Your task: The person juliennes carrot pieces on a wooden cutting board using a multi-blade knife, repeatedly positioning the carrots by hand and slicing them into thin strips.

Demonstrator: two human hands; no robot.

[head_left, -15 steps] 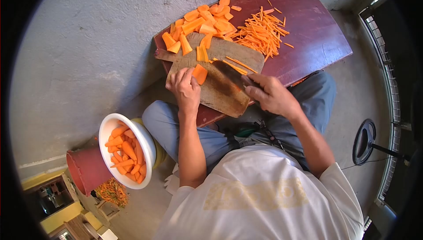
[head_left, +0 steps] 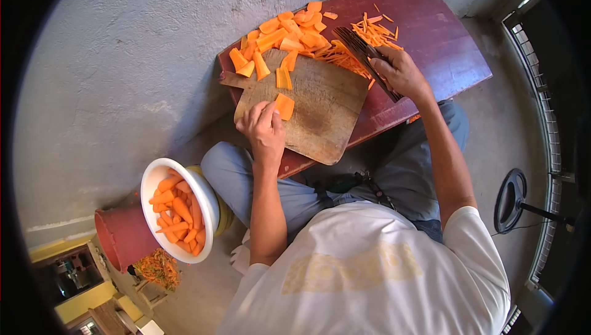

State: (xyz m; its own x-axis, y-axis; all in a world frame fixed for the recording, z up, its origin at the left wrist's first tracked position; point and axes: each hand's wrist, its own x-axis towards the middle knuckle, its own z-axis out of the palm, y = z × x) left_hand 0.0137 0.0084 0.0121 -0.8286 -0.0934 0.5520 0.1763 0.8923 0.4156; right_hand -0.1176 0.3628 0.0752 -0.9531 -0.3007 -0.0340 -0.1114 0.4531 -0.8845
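Note:
My left hand [head_left: 263, 127] rests on the wooden cutting board [head_left: 326, 98], its bent fingers closed on the edge of a carrot slice [head_left: 284, 107]. In my right hand [head_left: 400, 71] is the handle of a broad dark cleaver [head_left: 363, 55], tilted over the heap of carrot strips [head_left: 345, 57] and hiding part of it. A second carrot piece [head_left: 283, 79] lies on the board above my left hand. More flat carrot slices [head_left: 292, 30] are piled at the board's far edge and on the red table behind it.
The red table [head_left: 431, 33] stands against a rough wall [head_left: 135, 58]. To my left, a white basin [head_left: 212, 212] holds peeled carrots [head_left: 177, 215]. A red bucket [head_left: 116, 239] stands beside it, with a pile of peelings [head_left: 158, 268] near the floor. A black wheel [head_left: 510, 201] is at the right.
My right hand has carried the cleaver off the board, up and right to the heap of strips. The loose strips near the blade have left the board. My left hand has barely shifted.

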